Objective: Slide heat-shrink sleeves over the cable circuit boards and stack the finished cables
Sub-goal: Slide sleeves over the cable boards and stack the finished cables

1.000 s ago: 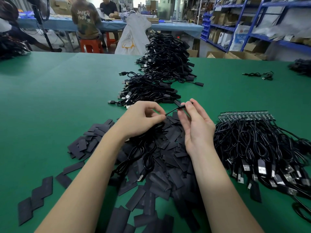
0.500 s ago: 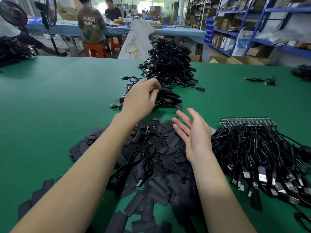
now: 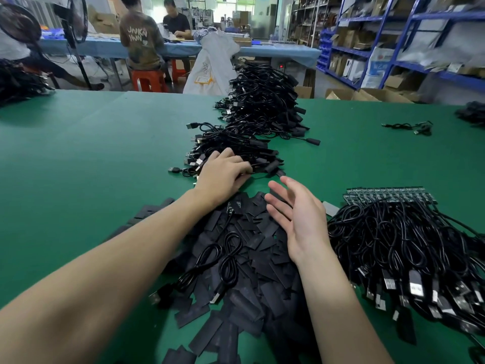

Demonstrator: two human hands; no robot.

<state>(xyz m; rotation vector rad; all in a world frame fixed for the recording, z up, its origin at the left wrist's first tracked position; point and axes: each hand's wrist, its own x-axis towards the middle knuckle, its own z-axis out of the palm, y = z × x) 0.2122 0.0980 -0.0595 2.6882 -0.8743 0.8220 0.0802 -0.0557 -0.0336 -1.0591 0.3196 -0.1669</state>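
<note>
- finished cables [image 3: 236, 151]: a low black stack lies on the green table [image 3: 91, 158], just beyond the loose sleeves, with a taller heap [image 3: 262, 101] behind it.
- left hand [image 3: 223, 172]: palm down on the near edge of that stack, fingers spread and bent over the cables; whether it pinches one or only presses, i cannot tell.
- right hand [image 3: 301, 216]: fingers straight and apart, holding nothing, hovering over the pile of heat-shrink sleeves [image 3: 249, 279].
- step judged: stacking a sleeved cable; sleeving of the next one not begun.
- next move calls for: one cable from the unsleeved bundle [image 3: 406, 253], whose circuit boards [image 3: 388, 195] line its far edge, and one flat sleeve from the pile.
- a single coiled cable [image 3: 223, 258] lies on the sleeves, bare board [image 3: 234, 207] near the left wrist; it may be the nearest candidate.
- room: open table to the left; bundle crowds the right; sleeves run to the near edge.
</note>
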